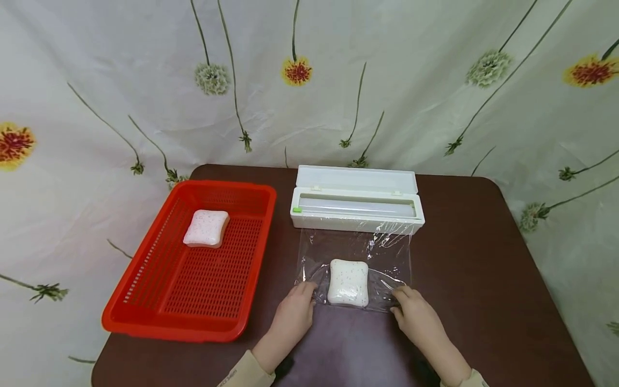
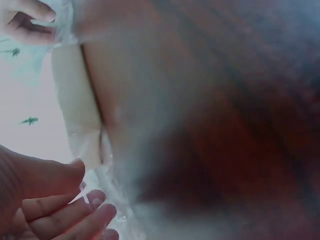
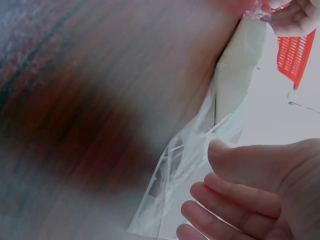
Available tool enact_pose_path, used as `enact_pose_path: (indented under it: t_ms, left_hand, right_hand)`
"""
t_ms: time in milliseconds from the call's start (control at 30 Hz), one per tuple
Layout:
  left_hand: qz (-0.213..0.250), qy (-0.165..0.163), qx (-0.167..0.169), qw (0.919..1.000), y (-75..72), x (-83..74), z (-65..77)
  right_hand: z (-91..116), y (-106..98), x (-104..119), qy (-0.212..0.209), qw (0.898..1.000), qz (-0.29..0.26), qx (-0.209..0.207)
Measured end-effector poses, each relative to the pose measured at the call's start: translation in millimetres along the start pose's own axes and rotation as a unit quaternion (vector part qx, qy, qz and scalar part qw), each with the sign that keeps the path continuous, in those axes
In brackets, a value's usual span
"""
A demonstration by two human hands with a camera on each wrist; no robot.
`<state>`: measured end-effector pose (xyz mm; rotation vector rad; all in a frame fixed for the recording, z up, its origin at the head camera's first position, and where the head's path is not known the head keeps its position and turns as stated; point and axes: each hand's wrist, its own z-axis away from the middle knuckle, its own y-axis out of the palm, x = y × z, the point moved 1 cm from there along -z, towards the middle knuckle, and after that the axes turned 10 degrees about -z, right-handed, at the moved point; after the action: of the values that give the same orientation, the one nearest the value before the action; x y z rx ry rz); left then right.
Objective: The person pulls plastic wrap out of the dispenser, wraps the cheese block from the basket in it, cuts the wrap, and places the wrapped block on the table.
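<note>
A white speckled square bar of soap lies under clear plastic wrap on the brown table. The wrap runs from a white dispenser whose lid stands raised. My left hand pinches the wrap's edge to the left of the soap, thumb and fingertips close together. On the right, my right hand holds the wrap's other side between thumb and fingers. In the left wrist view, the soap shows from its side, with wrinkled film at its end.
A red plastic basket stands on the left of the table, with another speckled soap bar in it. The green cutter piece sits at the dispenser's left end. A flower-patterned cloth hangs behind the table.
</note>
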<state>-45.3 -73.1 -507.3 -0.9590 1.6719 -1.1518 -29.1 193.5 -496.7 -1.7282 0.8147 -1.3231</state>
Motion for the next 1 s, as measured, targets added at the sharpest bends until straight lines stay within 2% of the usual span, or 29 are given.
enact_pose_path:
  t_ms: [200,367,500,767,1000]
  left_hand:
    - [-0.032,0.040,0.042,0.9978,5.3,-0.6,5.9]
    - [-0.057,0.058,0.037,0.9960,5.5,-0.7,5.5]
    - [-0.053,0.052,0.026,0.9969,5.9,0.1,3.6]
    - [-0.033,0.016,0.010,0.9993,10.6,8.2,-2.2]
    - [-0.034,0.021,0.002,0.9992,11.5,12.9,-7.6]
  right_hand:
    - [3.4,6.7,-2.6,-0.021,1.000,0.010,0.020]
    - [3.6,9.6,-3.4,-0.038,0.999,0.025,0.021]
    - [2.8,11.5,-1.8,-0.050,0.998,0.045,0.016]
    - [0.2,15.2,-3.1,-0.082,0.994,0.067,-0.004]
    - [-2.0,17.7,-8.4,-0.105,0.990,0.089,-0.027]
